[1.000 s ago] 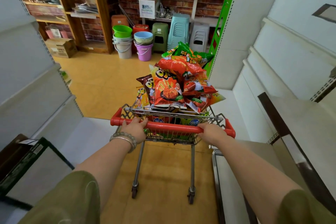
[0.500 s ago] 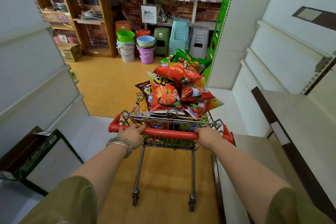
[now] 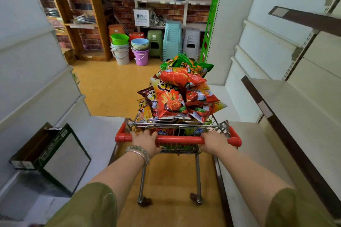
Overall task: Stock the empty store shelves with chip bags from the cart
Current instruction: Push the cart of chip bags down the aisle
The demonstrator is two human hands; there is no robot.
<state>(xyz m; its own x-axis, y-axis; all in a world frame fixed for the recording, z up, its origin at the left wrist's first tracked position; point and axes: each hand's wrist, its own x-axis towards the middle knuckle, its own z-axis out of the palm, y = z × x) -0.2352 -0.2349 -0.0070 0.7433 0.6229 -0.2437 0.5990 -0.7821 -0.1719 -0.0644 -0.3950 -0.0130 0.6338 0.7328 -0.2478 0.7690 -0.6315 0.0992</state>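
Looks like the bringing-in step: gripping the red handle point(image 3: 180, 140) of the cart point(image 3: 175, 126) with left hand point(image 3: 145, 141) and right hand point(image 3: 214, 142) alike, fingers curled over the bar, holding no bag. Standing in the aisle with chip bags point(image 3: 171, 101) heaped high above the wire rim, between bare white shelves point(image 3: 273, 55) on either side (none stocked, so barely begun). Next, probably: parking just beside a shelf, freeing one hand, lifting a top bag without toppling the heap. Bold Korean-looking lettering on orange and green packs, too warped to read; no brand made out.
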